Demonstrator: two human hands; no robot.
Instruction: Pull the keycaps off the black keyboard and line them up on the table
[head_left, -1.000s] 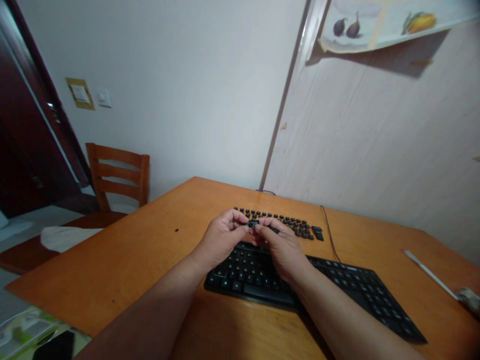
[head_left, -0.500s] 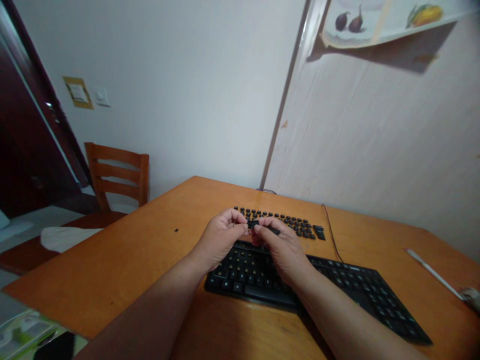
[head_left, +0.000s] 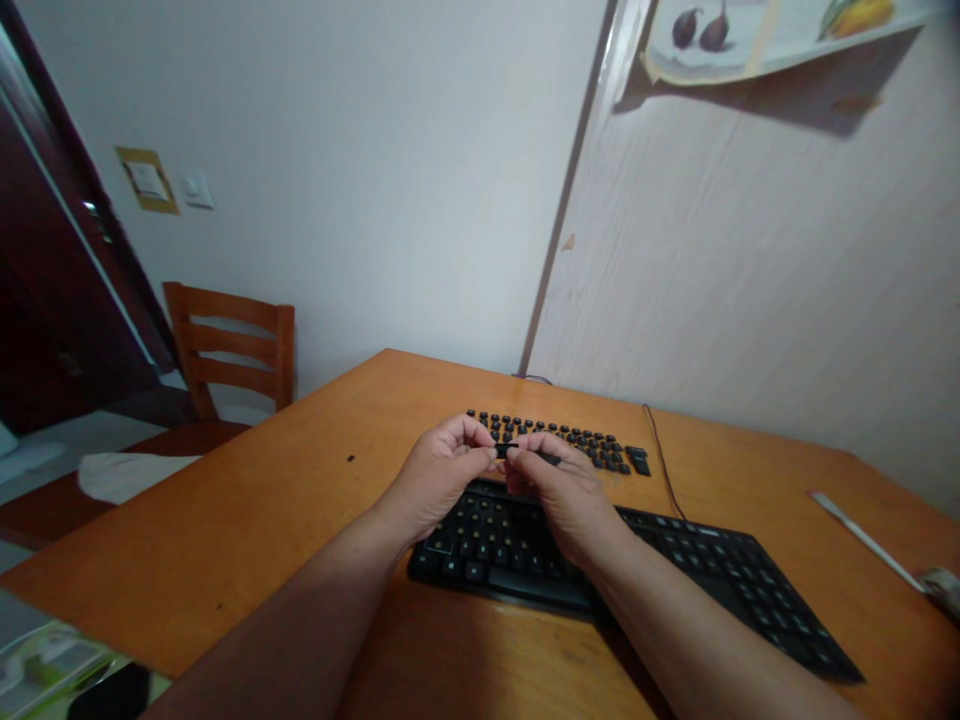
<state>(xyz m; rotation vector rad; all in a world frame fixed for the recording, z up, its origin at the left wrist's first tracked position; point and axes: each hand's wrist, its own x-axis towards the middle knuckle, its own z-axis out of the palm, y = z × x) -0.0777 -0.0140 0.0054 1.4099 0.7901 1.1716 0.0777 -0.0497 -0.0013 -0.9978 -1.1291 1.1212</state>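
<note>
Between left hand [head_left: 441, 470] and right hand [head_left: 566, 492], a small black piece [head_left: 505, 451] sits pinched in their fingers [head_left: 475, 461].

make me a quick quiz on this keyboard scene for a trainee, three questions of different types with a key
1. Multiple choice: Where do the rows of loose black keycaps lie, relative to the keyboard?
A) On its near side
B) On its far side
C) Off its right-hand end

2. True or false: Only the right hand holds the small black piece.

3. Fill in the blank: The wooden chair stands by the ____ side of the table, as the person sees it.

Key:
1. B
2. False; the left hand pinches it too.
3. left
</note>
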